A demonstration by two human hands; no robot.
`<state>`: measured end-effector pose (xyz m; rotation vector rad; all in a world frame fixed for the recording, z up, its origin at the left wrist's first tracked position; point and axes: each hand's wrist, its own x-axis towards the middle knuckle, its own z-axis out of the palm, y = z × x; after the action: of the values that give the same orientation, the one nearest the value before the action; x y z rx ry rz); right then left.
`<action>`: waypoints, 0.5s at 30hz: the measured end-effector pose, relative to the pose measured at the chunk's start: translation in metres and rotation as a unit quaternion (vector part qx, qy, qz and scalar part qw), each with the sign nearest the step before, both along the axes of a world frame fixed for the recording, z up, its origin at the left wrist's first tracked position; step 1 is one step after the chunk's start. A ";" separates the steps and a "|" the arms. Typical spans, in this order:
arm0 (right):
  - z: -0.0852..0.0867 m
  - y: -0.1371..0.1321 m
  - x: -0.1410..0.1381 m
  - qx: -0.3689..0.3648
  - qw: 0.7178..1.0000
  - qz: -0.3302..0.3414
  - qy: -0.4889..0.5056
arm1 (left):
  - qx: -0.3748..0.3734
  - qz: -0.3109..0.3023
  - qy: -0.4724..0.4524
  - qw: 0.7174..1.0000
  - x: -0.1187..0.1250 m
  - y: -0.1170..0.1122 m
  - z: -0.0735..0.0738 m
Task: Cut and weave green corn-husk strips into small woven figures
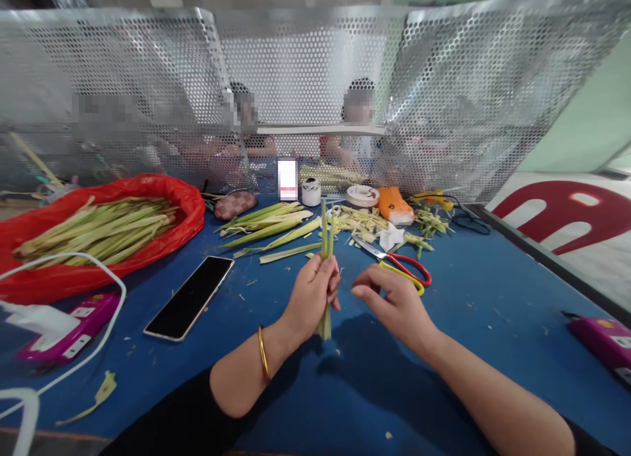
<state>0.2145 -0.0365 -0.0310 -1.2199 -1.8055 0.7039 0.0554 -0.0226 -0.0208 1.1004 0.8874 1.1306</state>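
My left hand (315,288) is closed around a few upright strips of pale green corn husk (327,236), their lower ends showing below the fist. Just to its right, my right hand (387,295) hovers over the blue table with fingers loosely bent and nothing visible in them. Behind the right hand lie scissors (409,269) with red and yellow handles, blades pointing away to the left. Longer green husks (271,223) are spread beyond my left hand. A heap of cut husk scraps (359,221) sits past the strips I hold.
At left is a red plastic bag (190,213) full of husks, with a phone (190,298) and a purple power strip (93,318) nearby. Tape (362,196), an orange packet (396,205) and a white jar (311,192) stand before a perforated metal screen (315,62). People sit behind it.
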 end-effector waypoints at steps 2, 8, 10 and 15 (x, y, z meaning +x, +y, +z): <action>0.000 0.003 0.001 -0.053 0.994 -0.032 0.093 | -0.055 -0.060 0.019 0.997 0.000 -0.003 0.001; 0.000 0.007 -0.002 -0.228 0.924 0.020 0.307 | -0.126 -0.230 0.093 0.961 0.001 -0.013 0.004; 0.001 0.007 -0.001 -0.239 0.908 0.007 0.344 | -0.145 -0.241 0.100 0.955 0.000 -0.013 0.005; 0.006 0.010 0.005 -0.248 0.888 -0.014 0.386 | -0.182 -0.255 0.112 0.943 -0.003 -0.012 0.012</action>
<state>0.2190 -0.0267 -0.0254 -1.0396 -0.9609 1.4530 0.0526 -0.0348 -0.0084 1.0742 0.8736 0.3984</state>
